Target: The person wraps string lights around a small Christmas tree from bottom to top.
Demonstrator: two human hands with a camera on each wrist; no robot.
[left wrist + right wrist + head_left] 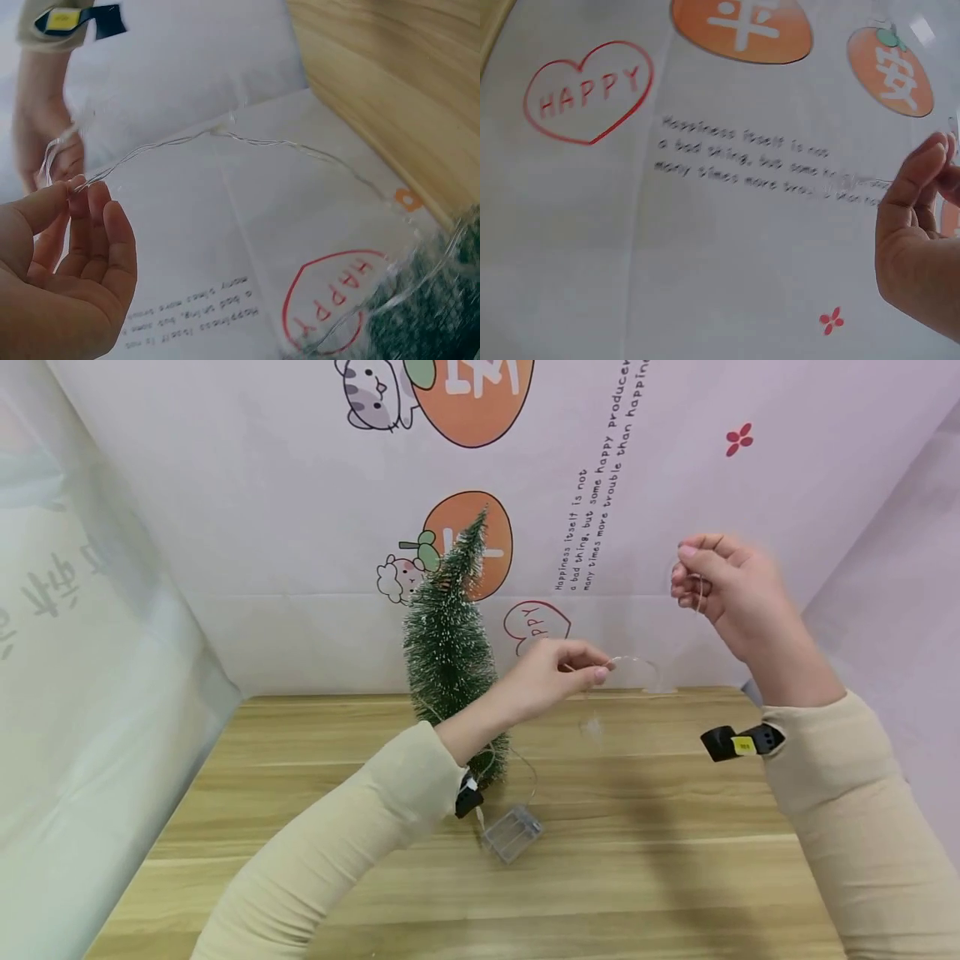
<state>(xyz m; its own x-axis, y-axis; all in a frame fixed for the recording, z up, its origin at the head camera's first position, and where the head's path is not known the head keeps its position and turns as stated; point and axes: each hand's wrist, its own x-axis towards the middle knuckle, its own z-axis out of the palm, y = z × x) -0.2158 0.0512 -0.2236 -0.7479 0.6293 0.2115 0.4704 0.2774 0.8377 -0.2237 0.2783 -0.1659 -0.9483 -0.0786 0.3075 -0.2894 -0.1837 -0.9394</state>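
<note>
A thin, clear wire of string lights (277, 142) runs from the small artificial Christmas tree (450, 652) up to my left hand (551, 672), which pinches it between thumb and fingertips in front of the tree. Higher and to the right, my right hand (738, 585) has thumb and index finger together, with a short stretch of the wire hanging against its curled fingers. Between the hands the wire makes a loose arc. Wire also lies about the tree's lower branches, partly hidden by my left forearm. The clear battery box (513, 833) lies on the table by the tree's foot.
The wooden table (637, 877) stands against a pale printed backdrop (637, 510) with orange fruit drawings, lettering and a red heart. More pale sheeting (90, 693) hangs at the left side. A black wrist camera (742, 743) is strapped at the right sleeve.
</note>
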